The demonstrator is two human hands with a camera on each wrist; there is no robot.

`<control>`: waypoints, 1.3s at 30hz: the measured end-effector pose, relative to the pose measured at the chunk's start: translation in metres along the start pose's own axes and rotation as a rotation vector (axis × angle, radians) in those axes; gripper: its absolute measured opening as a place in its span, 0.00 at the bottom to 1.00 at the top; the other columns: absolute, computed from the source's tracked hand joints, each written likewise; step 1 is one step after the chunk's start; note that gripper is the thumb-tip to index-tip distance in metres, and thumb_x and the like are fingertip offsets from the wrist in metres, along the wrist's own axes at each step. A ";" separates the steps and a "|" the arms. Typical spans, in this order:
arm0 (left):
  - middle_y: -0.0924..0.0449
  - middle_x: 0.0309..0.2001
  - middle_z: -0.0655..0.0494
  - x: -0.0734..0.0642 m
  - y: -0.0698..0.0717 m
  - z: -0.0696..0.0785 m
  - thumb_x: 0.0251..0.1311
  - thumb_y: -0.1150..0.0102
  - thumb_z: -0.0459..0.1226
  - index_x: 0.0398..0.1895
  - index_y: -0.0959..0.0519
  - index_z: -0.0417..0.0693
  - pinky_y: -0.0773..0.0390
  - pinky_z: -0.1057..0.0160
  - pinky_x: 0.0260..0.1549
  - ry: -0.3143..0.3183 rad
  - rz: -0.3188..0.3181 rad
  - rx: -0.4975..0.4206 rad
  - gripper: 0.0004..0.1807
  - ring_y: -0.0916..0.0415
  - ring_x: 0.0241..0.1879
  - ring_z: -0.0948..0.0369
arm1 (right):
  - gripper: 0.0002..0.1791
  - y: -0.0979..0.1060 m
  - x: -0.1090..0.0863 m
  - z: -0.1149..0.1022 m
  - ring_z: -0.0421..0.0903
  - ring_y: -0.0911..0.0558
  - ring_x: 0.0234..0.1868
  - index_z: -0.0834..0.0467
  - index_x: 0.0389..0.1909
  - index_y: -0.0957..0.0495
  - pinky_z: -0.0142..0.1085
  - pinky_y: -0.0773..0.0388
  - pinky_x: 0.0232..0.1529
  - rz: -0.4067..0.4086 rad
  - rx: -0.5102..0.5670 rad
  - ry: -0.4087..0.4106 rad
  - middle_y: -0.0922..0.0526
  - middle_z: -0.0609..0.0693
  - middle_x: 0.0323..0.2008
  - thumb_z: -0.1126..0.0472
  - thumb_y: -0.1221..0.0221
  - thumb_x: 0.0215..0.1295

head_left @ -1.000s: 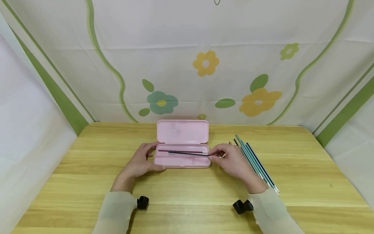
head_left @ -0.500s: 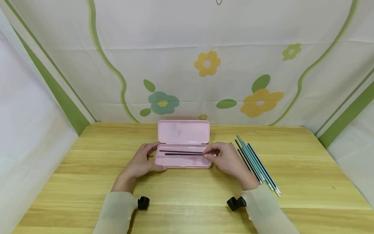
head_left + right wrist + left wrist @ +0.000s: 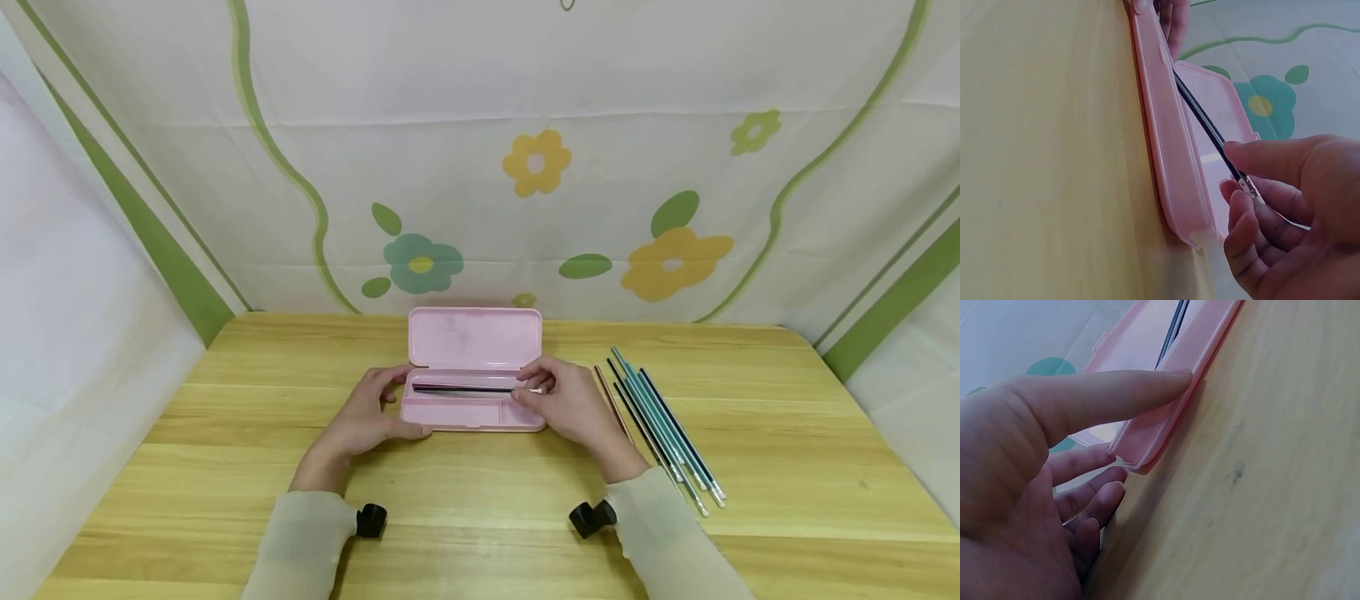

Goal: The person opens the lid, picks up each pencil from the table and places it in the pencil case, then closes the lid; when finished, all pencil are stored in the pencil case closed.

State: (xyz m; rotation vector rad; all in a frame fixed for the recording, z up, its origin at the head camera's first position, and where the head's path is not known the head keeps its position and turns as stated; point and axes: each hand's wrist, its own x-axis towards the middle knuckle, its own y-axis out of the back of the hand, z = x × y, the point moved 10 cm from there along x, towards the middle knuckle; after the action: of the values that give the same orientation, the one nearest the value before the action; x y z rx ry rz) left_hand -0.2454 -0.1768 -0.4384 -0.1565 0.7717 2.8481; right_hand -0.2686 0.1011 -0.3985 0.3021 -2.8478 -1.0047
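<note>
An open pink pencil case point(image 3: 450, 413) lies on the table, its lid point(image 3: 474, 337) tipped back toward the curtain. My left hand point(image 3: 358, 423) holds the case's left end; in the left wrist view the thumb point(image 3: 1141, 390) lies across the front rim and the fingers reach round the end. Between thumb and fingers, my right hand point(image 3: 568, 407) pinches a black pencil point(image 3: 1207, 127) near its white eraser end. That pencil stretches leftward over the rear compartment. A dark red pencil point(image 3: 431, 384) lies behind it, mostly covered in the head view.
Several loose pencils point(image 3: 660, 425), teal, black and dark blue, lie slantwise to the right of the case. A brown pencil point(image 3: 611, 396) lies nearest the right forearm. A flowered curtain point(image 3: 480, 183) hangs behind the wooden table point(image 3: 480, 517).
My right hand has moved left and slightly back with the black pencil, which now lines up along the dark red one. The left hand keeps its hold on the case.
</note>
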 end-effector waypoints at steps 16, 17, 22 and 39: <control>0.35 0.72 0.44 -0.001 0.000 0.000 0.47 0.13 0.42 0.78 0.28 0.51 0.32 0.56 0.54 -0.001 0.006 -0.003 0.52 0.38 0.60 0.49 | 0.07 0.000 -0.001 0.002 0.44 0.18 0.38 0.53 0.42 0.09 0.33 0.22 0.34 0.033 0.031 0.013 0.10 0.48 0.41 0.65 0.28 0.65; 0.35 0.72 0.44 -0.001 0.000 0.000 0.47 0.13 0.42 0.78 0.28 0.51 0.32 0.56 0.54 -0.001 0.007 -0.006 0.52 0.37 0.60 0.49 | 0.06 0.000 -0.001 0.002 0.44 0.18 0.38 0.53 0.41 0.09 0.33 0.22 0.35 0.039 0.021 0.014 0.10 0.47 0.41 0.65 0.27 0.65; 0.35 0.71 0.44 0.000 0.000 0.001 0.46 0.12 0.41 0.77 0.27 0.51 0.32 0.55 0.56 -0.011 0.012 -0.014 0.51 0.37 0.60 0.49 | 0.05 0.002 0.000 0.004 0.45 0.20 0.40 0.50 0.37 0.08 0.37 0.24 0.42 0.064 -0.031 0.005 0.11 0.47 0.40 0.63 0.25 0.63; 0.35 0.71 0.44 -0.002 -0.001 0.001 0.47 0.12 0.41 0.78 0.28 0.52 0.33 0.55 0.56 -0.012 0.013 -0.022 0.52 0.37 0.60 0.49 | 0.05 -0.001 0.004 0.009 0.45 0.22 0.40 0.49 0.37 0.07 0.38 0.26 0.43 0.049 -0.065 0.016 0.11 0.44 0.39 0.63 0.25 0.64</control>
State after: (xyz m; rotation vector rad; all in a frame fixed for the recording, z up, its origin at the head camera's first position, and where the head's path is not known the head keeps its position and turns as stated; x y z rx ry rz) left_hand -0.2436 -0.1756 -0.4380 -0.1384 0.7422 2.8682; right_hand -0.2738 0.1050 -0.4061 0.2321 -2.7876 -1.0771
